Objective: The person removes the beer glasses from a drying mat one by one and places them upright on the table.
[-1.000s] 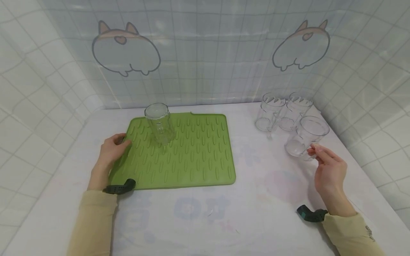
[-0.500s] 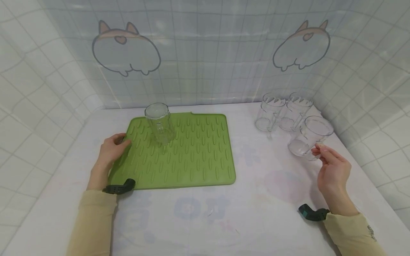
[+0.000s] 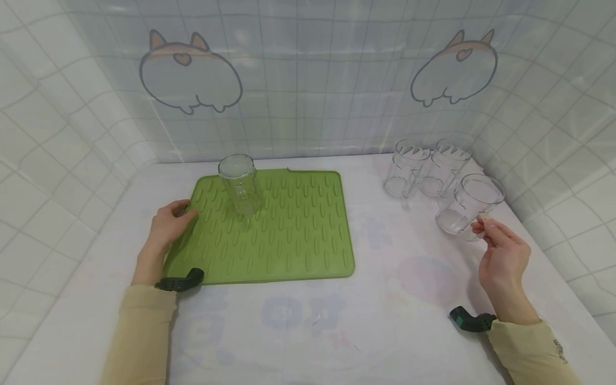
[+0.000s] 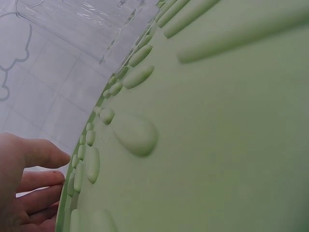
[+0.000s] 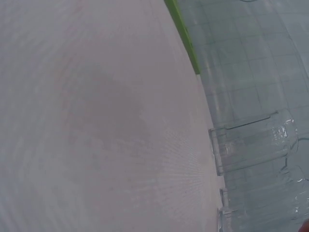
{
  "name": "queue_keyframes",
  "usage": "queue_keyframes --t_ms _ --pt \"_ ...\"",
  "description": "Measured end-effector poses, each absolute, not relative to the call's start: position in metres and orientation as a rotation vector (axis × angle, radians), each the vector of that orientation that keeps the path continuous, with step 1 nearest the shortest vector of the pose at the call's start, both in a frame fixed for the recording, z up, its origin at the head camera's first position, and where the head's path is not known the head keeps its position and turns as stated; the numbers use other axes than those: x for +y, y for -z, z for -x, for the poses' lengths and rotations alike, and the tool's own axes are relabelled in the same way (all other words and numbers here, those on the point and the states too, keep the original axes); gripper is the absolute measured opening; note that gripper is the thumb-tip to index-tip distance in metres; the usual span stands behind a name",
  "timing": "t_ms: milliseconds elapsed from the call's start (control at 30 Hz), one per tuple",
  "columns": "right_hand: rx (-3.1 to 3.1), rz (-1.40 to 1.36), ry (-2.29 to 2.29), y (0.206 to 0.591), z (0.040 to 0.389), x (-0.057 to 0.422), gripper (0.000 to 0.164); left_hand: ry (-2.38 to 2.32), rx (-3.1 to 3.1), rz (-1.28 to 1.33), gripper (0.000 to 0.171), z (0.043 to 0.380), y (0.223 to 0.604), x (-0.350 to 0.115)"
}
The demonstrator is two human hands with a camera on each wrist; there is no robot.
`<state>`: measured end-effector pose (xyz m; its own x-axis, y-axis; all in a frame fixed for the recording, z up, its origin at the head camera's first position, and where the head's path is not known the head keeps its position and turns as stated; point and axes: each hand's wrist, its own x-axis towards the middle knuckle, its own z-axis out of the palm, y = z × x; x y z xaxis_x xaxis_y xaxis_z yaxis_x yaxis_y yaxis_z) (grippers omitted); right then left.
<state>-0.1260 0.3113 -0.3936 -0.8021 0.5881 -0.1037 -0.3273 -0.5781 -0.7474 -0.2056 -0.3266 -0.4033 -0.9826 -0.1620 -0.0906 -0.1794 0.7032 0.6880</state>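
Note:
In the head view, my right hand point(image 3: 504, 259) pinches the handle of a clear glass mug point(image 3: 454, 222) at the right of the table. This mug stands in front of two other glass mugs. Only a sliver of a right fingertip point(image 5: 304, 226) shows at the corner of the right wrist view. At the far left, my left hand point(image 3: 166, 227) rests against the left edge of a green ridged mat point(image 3: 289, 235). Its thumb and fingertips touch that edge in the left wrist view, the fingers loosely extended. Another glass mug point(image 3: 243, 187) stands upright on the mat's back left part.
Two clear glass mugs, one point(image 3: 406, 168) left of the other point(image 3: 445, 168), stand at the back right near the wall. A white printed cloth point(image 3: 375, 321) covers the table. Tile-patterned sheeting point(image 3: 327, 80) encloses the back and both sides.
My right hand and the mug it holds have shifted slightly to the right. The left hand, the mat and the other mugs stay in place.

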Motion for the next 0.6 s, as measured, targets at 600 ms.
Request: queue_keyframes --t_ms 600 --pt "-1.072 0.33 -2.452 0.3981 0.1266 0.315 0.014 -1.176 2.882 0.281 0.065 0.2041 0.4038 -0.3259"
